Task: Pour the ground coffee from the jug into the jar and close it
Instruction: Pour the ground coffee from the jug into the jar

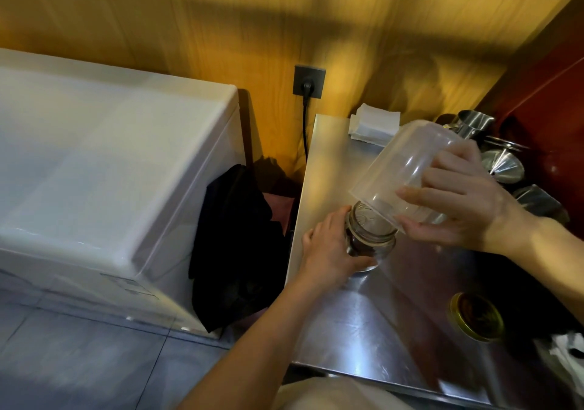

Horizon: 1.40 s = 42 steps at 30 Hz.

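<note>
— So where's the jar [370, 235]?
— Standing on the steel counter [354, 321], near its left edge, mouth open. Dark ground coffee [363, 247] fills its lower part.
— And the jug [407, 169]?
— Tipped nearly upside down, its rim right over the jar's mouth, touching or almost touching; I can't tell which. It looks clear and empty through the wall.
— The hands?
— Left hand [328, 248] is wrapped around the jar's side, fingers closed on the glass. Right hand [458, 198] is clamped on the jug, fingers across its wall and thumb beneath the rim.
— The lid?
— A gold lid [477, 316] lies flat on the counter, well apart to the right.
— What else?
— Metal funnels and cups [493, 153] at the back right, folded white cloths [374, 123] against the wooden wall, a plugged-in socket [309, 81], and a white chest appliance [110, 172] to the left.
</note>
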### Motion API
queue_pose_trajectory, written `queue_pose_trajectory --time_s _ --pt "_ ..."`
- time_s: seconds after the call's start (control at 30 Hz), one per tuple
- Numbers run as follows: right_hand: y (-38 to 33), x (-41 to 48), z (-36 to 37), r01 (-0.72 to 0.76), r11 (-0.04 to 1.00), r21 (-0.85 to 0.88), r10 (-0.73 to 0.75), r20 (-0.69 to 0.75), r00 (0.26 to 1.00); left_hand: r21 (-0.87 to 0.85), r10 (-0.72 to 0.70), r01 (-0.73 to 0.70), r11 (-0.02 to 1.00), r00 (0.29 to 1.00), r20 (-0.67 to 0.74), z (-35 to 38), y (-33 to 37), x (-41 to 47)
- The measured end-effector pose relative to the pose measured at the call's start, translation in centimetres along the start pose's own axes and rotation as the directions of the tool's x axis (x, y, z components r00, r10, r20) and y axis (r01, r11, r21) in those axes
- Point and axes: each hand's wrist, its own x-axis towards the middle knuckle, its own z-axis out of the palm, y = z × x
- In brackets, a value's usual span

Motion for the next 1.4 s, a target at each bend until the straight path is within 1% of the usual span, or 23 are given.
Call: queue_pose_trajectory --time_s 0.1,0.27,0.4,0.47,0.53,0.57,0.6,0.63,0.67,0.73,0.77,0.8,0.87,0.9,0.93,1.0,1.07,1.1,1.17,1.27,1.4 --pt "0.2 0.1 -0.1 -0.021 0.999 0.034 0.020 0.013 1.000 -0.005 -0.006 0.006 1.000 1.000 0.008 0.0 0.1 -0.1" --pt "0.2 0.0 -0.1 -0.045 0.996 0.081 0.046 -0.007 0.999 0.003 -0.021 0.021 1.000 1.000 0.017 0.0 0.1 0.0" --pt "0.2 -0.3 0.0 -0.067 0.996 0.051 0.069 -0.044 0.997 -0.013 -0.018 0.018 1.000 1.000 0.009 0.0 -0.1 0.0" --pt "0.2 -0.9 0.0 -0.133 0.990 0.052 0.136 -0.069 0.988 -0.011 -0.018 0.018 1.000 1.000 0.006 0.1 -0.2 0.0" --pt "0.0 -1.8 0.1 -0.258 0.961 0.104 0.269 -0.107 0.957 -0.025 -0.015 0.015 1.000 1.000 -0.004 0.1 -0.3 -0.1" --pt "-0.2 -2.4 0.2 -0.342 0.928 0.145 0.361 -0.128 0.924 -0.034 -0.012 0.012 0.999 1.000 -0.006 0.1 -0.2 -0.1" --pt "-0.5 -2.9 0.4 -0.433 0.881 0.190 0.462 -0.150 0.874 -0.039 -0.008 0.008 0.999 1.000 -0.005 0.1 -0.2 -0.1" --pt "-0.8 -3.4 0.6 -0.525 0.818 0.237 0.567 -0.177 0.804 -0.040 -0.004 0.004 0.999 1.000 -0.004 0.0 -0.3 -0.1" --pt "-1.1 -4.0 0.8 -0.612 0.732 0.299 0.675 -0.201 0.710 -0.040 -0.001 0.000 0.999 1.000 -0.002 0.0 -0.3 -0.1" --pt "-1.4 -5.0 1.3 -0.730 0.496 0.470 0.865 -0.195 0.462 -0.045 0.005 -0.005 0.999 1.000 -0.001 0.0 -0.2 0.0" --pt "-1.5 -5.5 1.6 -0.740 0.361 0.567 0.930 -0.167 0.327 -0.049 0.009 -0.009 0.999 1.000 -0.002 0.0 -0.2 0.0" --pt "-1.6 -5.9 2.0 -0.714 0.242 0.657 0.970 -0.139 0.201 -0.051 0.009 -0.009 0.999 1.000 -0.004 0.0 -0.2 0.0" --pt "-1.6 -7.1 3.0 -0.635 0.055 0.771 0.995 -0.093 -0.026 -0.056 0.002 -0.002 0.998 1.000 -0.003 0.1 -0.2 0.0" --pt "-1.6 -7.7 3.5 -0.604 -0.019 0.797 0.991 -0.066 -0.119 -0.061 0.001 -0.001 0.998 1.000 -0.001 0.2 -0.3 0.1" --pt "-1.7 -8.3 4.0 -0.582 -0.074 0.810 0.982 -0.043 -0.185 -0.069 0.003 -0.003 0.998 1.000 0.001 0.2 -0.3 0.1" --pt "-2.0 -9.3 5.0 -0.555 -0.147 0.819 0.964 -0.007 -0.265 -0.081 0.012 -0.011 0.997 1.000 0.006 0.2 -0.4 0.3" --pt "-2.3 -10.0 5.8 -0.543 -0.178 0.821 0.949 -0.002 -0.314 -0.091 0.021 -0.020 0.996 1.000 0.009 0.2 -0.5 0.5" --pt "-2.5 -10.3 6.1 -0.562 -0.184 0.806 0.947 -0.008 -0.321 -0.098 0.023 -0.022 0.995 1.000 0.011 0.2 -0.5 0.5" --pt "-2.8 -10.9 6.7 -0.622 -0.191 0.760 0.953 -0.009 -0.304 -0.106 0.025 -0.023 0.994 1.000 0.015 0.3 -0.6 0.5" --pt "-3.2 -12.0 7.4 -0.658 -0.218 0.720 0.951 0.005 -0.310 -0.107 0.024 -0.023 0.994 1.000 0.012 0.4 -0.7 0.4" --pt "-3.8 -13.1 8.0 -0.718 -0.219 0.661 0.957 0.003 -0.289 -0.117 0.026 -0.024 0.993 1.000 0.015 0.5 -0.9 0.3"
